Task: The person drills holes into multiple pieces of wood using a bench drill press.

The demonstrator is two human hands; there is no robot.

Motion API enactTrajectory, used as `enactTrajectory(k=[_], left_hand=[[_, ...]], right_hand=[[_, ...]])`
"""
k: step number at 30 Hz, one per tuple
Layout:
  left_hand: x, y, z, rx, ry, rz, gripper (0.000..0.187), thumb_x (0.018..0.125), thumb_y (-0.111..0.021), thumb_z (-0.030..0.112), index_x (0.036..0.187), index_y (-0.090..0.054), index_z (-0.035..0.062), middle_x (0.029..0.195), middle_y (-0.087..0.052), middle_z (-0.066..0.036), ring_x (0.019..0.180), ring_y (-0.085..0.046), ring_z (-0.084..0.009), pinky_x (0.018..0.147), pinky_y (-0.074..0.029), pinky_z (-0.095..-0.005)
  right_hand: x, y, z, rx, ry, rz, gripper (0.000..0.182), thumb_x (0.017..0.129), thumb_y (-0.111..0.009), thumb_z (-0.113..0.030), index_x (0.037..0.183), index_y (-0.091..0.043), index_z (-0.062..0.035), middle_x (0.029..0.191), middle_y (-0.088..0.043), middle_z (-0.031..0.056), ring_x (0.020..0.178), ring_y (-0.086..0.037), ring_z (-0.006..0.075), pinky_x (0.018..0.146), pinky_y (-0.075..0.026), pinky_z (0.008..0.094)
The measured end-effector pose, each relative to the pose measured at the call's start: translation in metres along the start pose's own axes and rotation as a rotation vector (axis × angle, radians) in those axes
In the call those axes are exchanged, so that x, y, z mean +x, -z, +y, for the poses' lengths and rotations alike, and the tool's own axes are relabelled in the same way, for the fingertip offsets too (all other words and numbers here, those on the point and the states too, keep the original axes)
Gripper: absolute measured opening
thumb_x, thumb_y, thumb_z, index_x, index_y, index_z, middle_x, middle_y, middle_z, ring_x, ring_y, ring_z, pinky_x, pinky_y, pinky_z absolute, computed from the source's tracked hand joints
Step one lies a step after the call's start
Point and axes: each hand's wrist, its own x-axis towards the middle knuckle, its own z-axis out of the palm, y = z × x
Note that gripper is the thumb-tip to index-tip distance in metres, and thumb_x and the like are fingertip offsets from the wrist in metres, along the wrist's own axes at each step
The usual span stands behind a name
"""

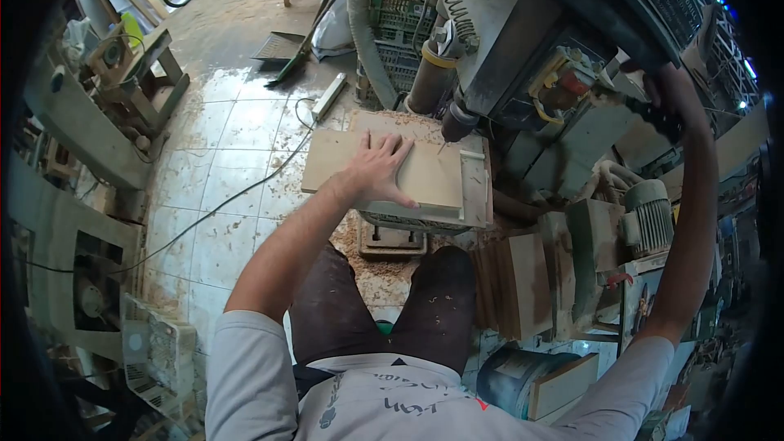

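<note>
My left hand (380, 167) lies on a flat, light wooden board (434, 173), fingers spread and thumb stretched toward its near edge. The board rests on the drill press table (476, 196). Just beyond my left hand, the thin drill bit (443, 148) points down at the board's far right part, below the dark chuck (459, 122). Up at the right, my right hand (674, 96) is wrapped round a dark feed handle (639, 109) on the side of the drill press (523, 41); its fingers are partly in shadow.
Wood shavings lie around the press base (392, 242) and over the tiled floor (216, 233). A black cable (245, 190) crosses the floor at left. Stacked boards (523, 286) and a grey motor (648, 216) stand to the right. A dustpan (280, 46) lies farther off.
</note>
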Motion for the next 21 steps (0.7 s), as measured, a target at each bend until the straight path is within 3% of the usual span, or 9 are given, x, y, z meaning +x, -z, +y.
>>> enactTrajectory(k=[1,2,3,6,9,11,15,18,21], left_hand=[[0.0,-0.002,0.0,0.003,-0.005,0.001,0.127,0.057,-0.06,0.081,0.144,-0.022,-0.0028,0.137,-0.034,-0.025,0.134,-0.028,-0.0374,0.112,-0.01,-0.0615],[0.001,-0.002,-0.001,0.007,-0.006,0.006,0.127,0.057,-0.06,0.081,0.144,-0.022,-0.0028,0.137,-0.034,-0.025,0.134,-0.028,-0.0372,0.111,-0.01,-0.0622],[0.0,-0.002,-0.002,0.002,0.001,0.007,0.127,0.057,-0.06,0.081,0.144,-0.022,-0.0028,0.137,-0.034,-0.025,0.134,-0.028,-0.0372,0.111,-0.01,-0.0622],[0.0,0.0,-0.001,-0.01,-0.01,-0.002,0.127,0.057,-0.06,0.081,0.145,-0.022,-0.0027,0.137,-0.034,-0.025,0.134,-0.029,-0.0372,0.111,-0.01,-0.0635],[0.004,-0.002,-0.003,0.013,-0.013,0.004,0.128,0.056,-0.061,0.081,0.144,-0.022,-0.0029,0.138,-0.034,-0.026,0.134,-0.029,-0.0378,0.11,-0.01,-0.064],[0.003,0.001,-0.001,-0.005,-0.016,-0.019,0.129,0.055,-0.062,0.08,0.144,-0.022,-0.0031,0.139,-0.033,-0.027,0.135,-0.029,-0.0385,0.11,-0.01,-0.0637],[0.005,-0.016,-0.008,-0.097,-0.053,0.075,0.124,0.053,-0.066,0.078,0.139,-0.031,-0.004,0.135,-0.039,-0.025,0.13,-0.033,-0.0384,0.107,-0.012,-0.065],[0.009,-0.01,-0.01,-0.205,-0.026,-0.04,0.13,0.047,-0.068,0.079,0.141,-0.029,-0.0014,0.138,-0.035,-0.026,0.133,-0.03,-0.0396,0.109,-0.01,-0.0626],[0.015,-0.023,-0.013,-0.181,-0.033,0.007,0.136,0.04,-0.072,0.075,0.142,-0.028,-0.0029,0.138,-0.035,-0.026,0.131,-0.032,-0.0401,0.109,-0.007,-0.0635]], right_hand=[[-0.013,-0.01,-0.003,0.038,-0.002,-0.025,0.042,0.096,-0.039,-0.039,0.092,-0.061,-0.0037,0.051,-0.034,-0.0045,0.042,-0.038,0.0073,0.042,-0.035,0.0238],[-0.001,-0.009,0.014,-0.111,0.26,-0.162,0.042,0.095,-0.041,-0.039,0.089,-0.063,-0.004,0.053,-0.036,-0.0039,0.046,-0.042,0.0061,0.045,-0.037,0.0235],[-0.004,-0.01,0.035,-0.181,0.191,-0.032,0.035,0.094,-0.048,-0.036,0.09,-0.062,-0.0039,0.056,-0.037,-0.0039,0.049,-0.041,0.0056,0.047,-0.036,0.0245],[-0.033,-0.049,0.06,-0.141,0.419,-0.028,0.03,0.091,-0.057,-0.034,0.093,-0.06,-0.0044,0.06,-0.042,-0.0037,0.051,-0.041,0.0054,0.048,-0.036,0.025],[-0.048,-0.065,0.06,-0.185,0.374,-0.181,0.032,0.089,-0.062,-0.034,0.095,-0.057,-0.0026,0.061,-0.047,-0.0022,0.051,-0.046,0.0064,0.049,-0.038,0.025],[-0.06,-0.067,0.032,-0.212,-0.136,-0.441,0.04,0.089,-0.062,-0.039,0.098,-0.056,-0.0004,0.061,-0.052,0.0004,0.049,-0.049,0.0088,0.048,-0.04,0.0262],[-0.049,-0.067,0.055,-0.22,-0.084,-0.439,0.032,0.092,-0.058,-0.029,0.103,-0.05,-0.0003,0.056,-0.049,0.001,0.04,-0.048,0.0103,0.038,-0.038,0.028],[-0.057,-0.077,0.078,-0.013,-0.098,-0.369,0.028,0.094,-0.054,-0.028,0.108,-0.046,-0.0047,0.059,-0.045,-0.0002,0.036,-0.041,0.0091,0.031,-0.033,0.0266],[-0.043,-0.095,0.156,-0.192,0.082,-0.228,0.034,0.092,-0.055,-0.022,0.12,-0.051,-0.0031,0.088,-0.06,0.0112,0.073,-0.056,0.022,0.065,-0.045,0.0351]])
